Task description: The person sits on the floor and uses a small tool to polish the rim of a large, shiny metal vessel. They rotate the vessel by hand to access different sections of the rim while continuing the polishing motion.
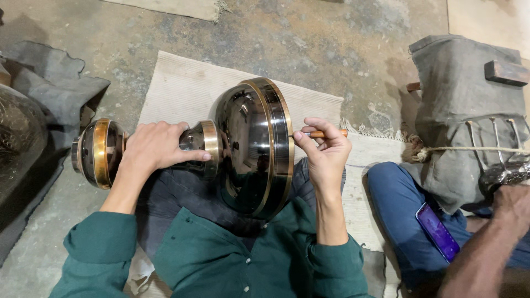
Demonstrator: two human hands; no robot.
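Observation:
A large dark polished metal vessel [248,146] with brass bands lies on its side across my lap. My left hand [154,146] grips its narrow stem between the round end knob [96,152] and the wide bowl. My right hand [326,152] is closed on a thin wooden-handled tool [326,133], its tip touching the brass rim of the bowl.
A woven mat [187,88] covers the concrete floor under me. Another person sits at the right in blue trousers [397,215] with a phone [437,230] on the lap, an arm [491,243] reaching to a cloth-wrapped bundle [464,110]. Dark cloth and another metal piece [19,138] lie at the left.

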